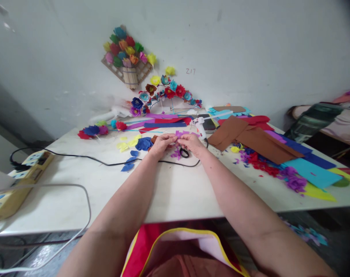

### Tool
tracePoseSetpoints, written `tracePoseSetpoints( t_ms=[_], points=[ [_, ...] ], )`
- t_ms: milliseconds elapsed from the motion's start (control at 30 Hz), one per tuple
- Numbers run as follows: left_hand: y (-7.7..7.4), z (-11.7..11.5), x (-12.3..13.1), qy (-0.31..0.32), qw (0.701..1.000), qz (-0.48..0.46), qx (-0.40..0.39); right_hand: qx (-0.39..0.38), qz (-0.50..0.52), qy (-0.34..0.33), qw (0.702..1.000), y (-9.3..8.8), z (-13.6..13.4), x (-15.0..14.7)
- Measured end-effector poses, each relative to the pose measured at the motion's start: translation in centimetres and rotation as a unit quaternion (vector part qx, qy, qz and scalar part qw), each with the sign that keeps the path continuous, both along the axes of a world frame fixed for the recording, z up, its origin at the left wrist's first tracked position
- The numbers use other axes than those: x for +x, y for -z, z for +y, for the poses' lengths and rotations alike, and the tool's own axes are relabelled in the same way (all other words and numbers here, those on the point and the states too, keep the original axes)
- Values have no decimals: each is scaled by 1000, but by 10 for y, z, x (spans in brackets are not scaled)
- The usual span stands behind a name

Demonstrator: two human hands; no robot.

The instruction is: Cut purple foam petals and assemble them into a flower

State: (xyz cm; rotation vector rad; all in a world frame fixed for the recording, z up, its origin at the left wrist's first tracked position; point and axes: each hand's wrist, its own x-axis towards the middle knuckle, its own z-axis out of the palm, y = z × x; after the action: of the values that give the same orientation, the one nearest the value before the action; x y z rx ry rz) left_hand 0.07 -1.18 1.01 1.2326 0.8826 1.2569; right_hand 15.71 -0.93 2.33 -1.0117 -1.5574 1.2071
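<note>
Both hands meet over the middle of the white table (pixel 175 192). My left hand (pixel 164 144) pinches the left part of a small purple paper piece (pixel 179 134). My right hand (pixel 190 143) has its fingers closed on the same piece from the right. Just below the hands lie black-handled scissors (pixel 184 153), beside purple scraps (pixel 175 154). Dark blue petals (pixel 144 144) sit left of my left hand. A white glue gun (pixel 199 127) stands behind and to the right of my right hand, its black cord crossing the table.
A yellow power strip (pixel 19 184) with cables is at the left. Brown paper sheets (pixel 264 142), blue sheets and coloured scraps cover the right side. Paper flowers (pixel 169 92) stand along the wall. A dark green bottle (pixel 313 121) is at the far right.
</note>
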Motion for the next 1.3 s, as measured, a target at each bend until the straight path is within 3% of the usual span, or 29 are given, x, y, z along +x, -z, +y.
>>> tracePoseSetpoints(
  t_ms=[367,567,733,933,1300],
  points=[
    [3,3,-1,-45,998,-29,-19,-27,-25,-18,999,-9,-7,1],
    [3,4,-2,-42,998,-35,-21,-17,-16,5,1000,-2,0,4],
    [2,4,-1,-42,997,-58,-8,-41,27,-16,999,4,6,7],
    [1,3,-2,-38,997,-59,-18,4,1,0,1000,5,4,3],
    [5,5,-3,-55,998,-14,-19,10,-24,10,1000,4,5,4]
  ],
)
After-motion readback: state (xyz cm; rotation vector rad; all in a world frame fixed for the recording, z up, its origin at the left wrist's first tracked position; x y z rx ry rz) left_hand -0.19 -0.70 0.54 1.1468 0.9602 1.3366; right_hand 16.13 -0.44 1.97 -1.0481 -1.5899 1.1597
